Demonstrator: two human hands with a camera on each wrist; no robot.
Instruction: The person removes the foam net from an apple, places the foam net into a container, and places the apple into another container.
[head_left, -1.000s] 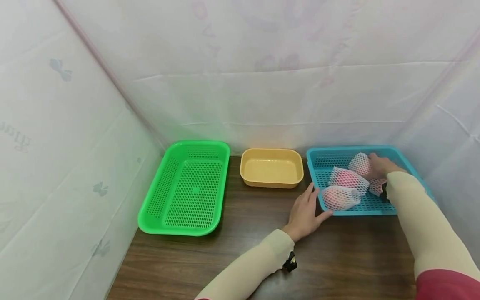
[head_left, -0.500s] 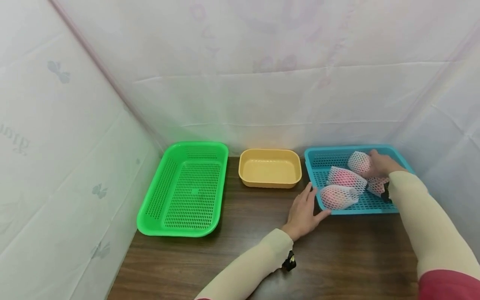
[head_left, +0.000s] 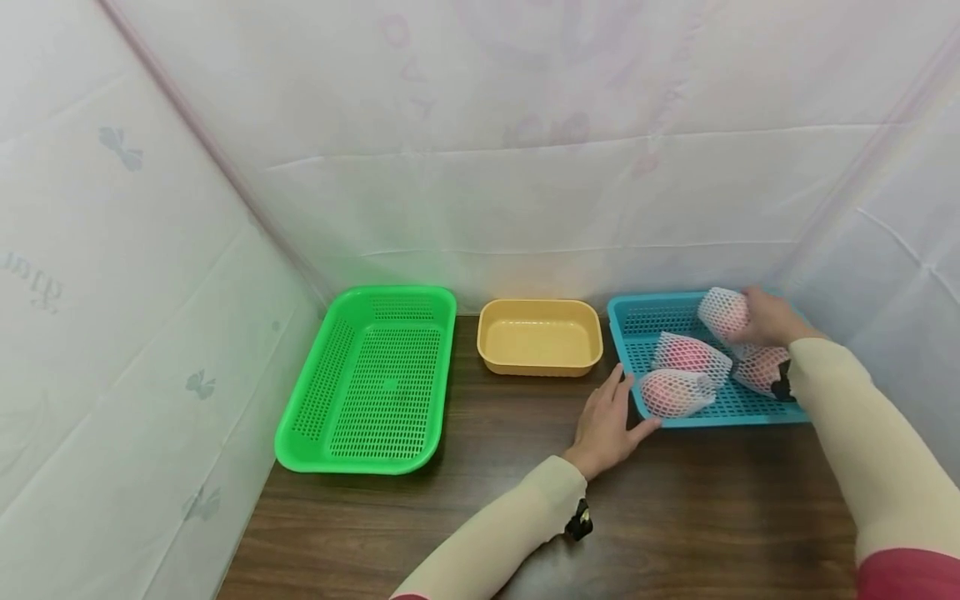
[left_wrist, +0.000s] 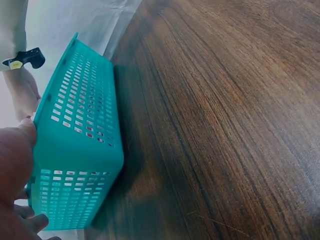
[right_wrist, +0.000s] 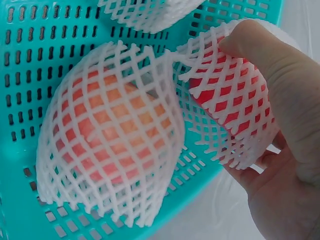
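My right hand [head_left: 768, 318] grips a red fruit in a white foam net [head_left: 725, 312] above the far right part of the blue plastic basket [head_left: 633, 321]. In the right wrist view, the thumb presses one side of the netted red fruit [right_wrist: 235, 95], with fingers around the other. Beside it lies a red-orange fruit in its own net [right_wrist: 112, 127]. Two more netted fruits, one pink [head_left: 692, 354] and one paler [head_left: 675, 393], lie to the left in the basket. My left hand [head_left: 603, 427] rests at the basket's near left corner, fingers spread along the rim.
A small yellow tray [head_left: 540, 365] stands left of the blue basket, near the back sheet. Farther left is a large green basket [head_left: 390, 383] with nothing in it. White sheets [head_left: 480, 200] wall the back and sides of the brown wooden table [head_left: 487, 467].
The right hand has lifted the netted red fruit slightly up and away from the others, uncovering more of the fruit beneath the wrist. The left hand stays at the basket corner.
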